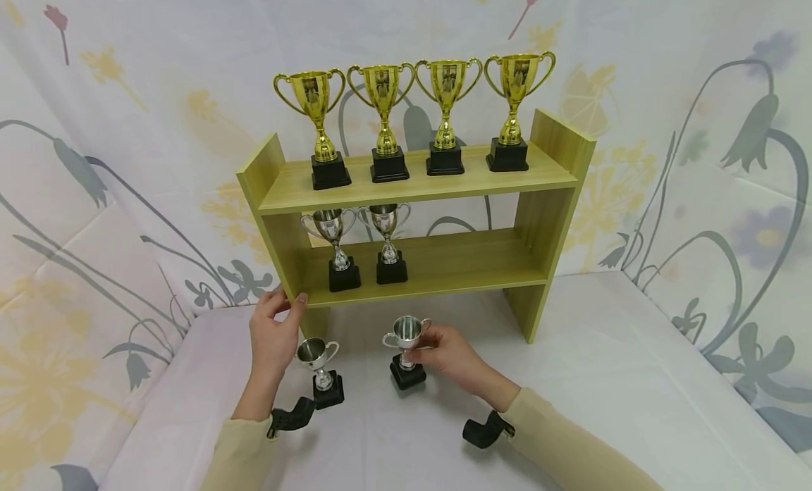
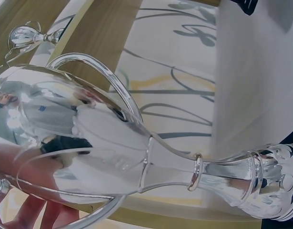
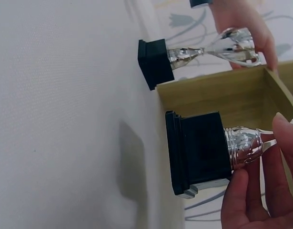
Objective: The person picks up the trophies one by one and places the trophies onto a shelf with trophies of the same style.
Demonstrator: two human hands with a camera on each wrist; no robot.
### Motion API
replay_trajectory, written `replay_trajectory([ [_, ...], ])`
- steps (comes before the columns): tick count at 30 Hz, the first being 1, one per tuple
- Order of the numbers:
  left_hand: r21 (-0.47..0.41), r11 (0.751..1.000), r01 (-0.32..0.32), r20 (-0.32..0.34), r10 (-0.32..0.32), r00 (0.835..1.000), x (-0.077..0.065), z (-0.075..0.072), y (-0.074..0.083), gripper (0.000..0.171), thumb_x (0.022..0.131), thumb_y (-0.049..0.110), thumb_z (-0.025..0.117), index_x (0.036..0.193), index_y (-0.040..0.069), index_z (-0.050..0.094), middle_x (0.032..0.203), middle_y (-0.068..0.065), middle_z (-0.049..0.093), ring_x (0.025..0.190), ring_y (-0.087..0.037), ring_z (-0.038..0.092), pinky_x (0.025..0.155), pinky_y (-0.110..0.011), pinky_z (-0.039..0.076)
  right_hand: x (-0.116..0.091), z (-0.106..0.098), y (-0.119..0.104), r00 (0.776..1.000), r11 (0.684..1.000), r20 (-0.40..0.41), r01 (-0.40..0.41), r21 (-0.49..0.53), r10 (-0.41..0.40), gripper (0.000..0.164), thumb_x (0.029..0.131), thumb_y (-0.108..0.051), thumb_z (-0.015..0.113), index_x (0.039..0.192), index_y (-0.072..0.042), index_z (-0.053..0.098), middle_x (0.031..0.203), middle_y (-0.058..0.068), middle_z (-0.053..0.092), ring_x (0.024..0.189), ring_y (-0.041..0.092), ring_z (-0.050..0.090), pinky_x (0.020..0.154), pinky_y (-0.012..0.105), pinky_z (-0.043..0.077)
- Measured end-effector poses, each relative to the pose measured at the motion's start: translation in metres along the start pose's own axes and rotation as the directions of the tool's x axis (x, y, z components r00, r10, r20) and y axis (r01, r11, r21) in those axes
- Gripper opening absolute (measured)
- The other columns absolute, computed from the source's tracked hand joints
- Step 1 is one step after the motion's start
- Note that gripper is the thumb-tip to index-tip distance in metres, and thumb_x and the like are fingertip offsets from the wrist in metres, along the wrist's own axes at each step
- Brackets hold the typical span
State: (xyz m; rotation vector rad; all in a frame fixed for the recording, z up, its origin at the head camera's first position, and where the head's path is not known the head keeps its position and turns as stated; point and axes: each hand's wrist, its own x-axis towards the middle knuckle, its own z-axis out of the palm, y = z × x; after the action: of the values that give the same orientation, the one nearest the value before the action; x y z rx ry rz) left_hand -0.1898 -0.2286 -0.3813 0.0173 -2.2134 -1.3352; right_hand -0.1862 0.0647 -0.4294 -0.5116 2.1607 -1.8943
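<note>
My right hand [image 1: 453, 357] pinches the stem of a small silver trophy cup [image 1: 406, 329] with a black base, tilted slightly in front of the shelf. In the right wrist view its black base [image 3: 201, 152] hangs off the table, with a shadow beside it. My left hand [image 1: 275, 329] grips the lower left side of the wooden shelf [image 1: 444, 265], thumb on the front edge. Another silver trophy [image 1: 323, 375] stands on the table just right of my left wrist; its shiny cup [image 2: 89, 133] fills much of the left wrist view.
Two silver trophies [image 1: 388, 241] stand at the left of the middle board. Several gold trophies [image 1: 446, 89] line the top board. White cloth covers the table [image 1: 609, 378], and a flower-printed curtain [image 1: 666, 125] hangs behind.
</note>
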Motion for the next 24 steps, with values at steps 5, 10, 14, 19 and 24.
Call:
replay_trajectory([
  [5,0.002,1.0,0.004,0.002,-0.004,1.0,0.0,-0.0004,0.0007,0.035,0.098,0.019,0.062,0.128,0.0,0.066,0.114,-0.013,0.059,0.104,-0.026,0.057,0.075,-0.026,0.045,0.0,0.0013,-0.0011,1.0,1.0,-0.013,-0.005,0.002,0.005,0.027,0.083,-0.006,0.078,0.106,0.006,0.071,0.102,0.008,0.072,0.1,0.021,0.068,0.083,0.03,0.053],
  [10,0.001,1.0,-0.001,0.003,0.001,1.0,-0.0001,-0.0003,0.0003,0.035,0.098,0.018,0.062,0.128,0.0,0.066,0.112,-0.012,0.059,0.103,-0.026,0.058,0.074,-0.025,0.045,-0.001,0.0017,-0.0024,1.0,1.0,-0.014,0.009,0.006,-0.009,0.027,0.083,-0.005,0.078,0.106,0.007,0.071,0.104,0.011,0.072,0.1,0.022,0.068,0.082,0.03,0.054],
  [14,0.0,1.0,-0.005,0.003,0.005,1.0,-0.0003,0.0001,-0.0005,0.034,0.097,0.016,0.063,0.127,0.001,0.067,0.11,-0.012,0.059,0.103,-0.025,0.058,0.074,-0.023,0.045,-0.0012,0.0012,-0.0032,1.0,1.0,-0.009,0.021,0.021,-0.021,0.027,0.083,-0.004,0.078,0.106,0.008,0.071,0.104,0.014,0.072,0.098,0.022,0.069,0.082,0.03,0.054],
  [19,0.002,1.0,-0.011,0.0,0.011,1.0,-0.0001,0.0005,-0.0005,0.034,0.097,0.016,0.063,0.127,0.001,0.067,0.109,-0.012,0.059,0.102,-0.025,0.058,0.072,-0.02,0.045,-0.001,0.0016,-0.0047,0.999,1.0,-0.021,0.025,0.004,-0.025,0.025,0.083,-0.006,0.078,0.105,0.006,0.073,0.102,0.013,0.073,0.096,0.018,0.068,0.081,0.03,0.053],
  [24,0.004,1.0,-0.008,0.0,0.008,1.0,-0.0003,0.0,-0.0007,0.034,0.097,0.017,0.063,0.127,0.001,0.067,0.109,-0.012,0.059,0.103,-0.025,0.058,0.072,-0.022,0.045,-0.001,0.0018,-0.0061,0.999,1.0,-0.028,0.031,-0.003,-0.031,0.025,0.083,-0.007,0.078,0.104,0.005,0.073,0.103,0.016,0.072,0.097,0.019,0.067,0.082,0.03,0.053],
])
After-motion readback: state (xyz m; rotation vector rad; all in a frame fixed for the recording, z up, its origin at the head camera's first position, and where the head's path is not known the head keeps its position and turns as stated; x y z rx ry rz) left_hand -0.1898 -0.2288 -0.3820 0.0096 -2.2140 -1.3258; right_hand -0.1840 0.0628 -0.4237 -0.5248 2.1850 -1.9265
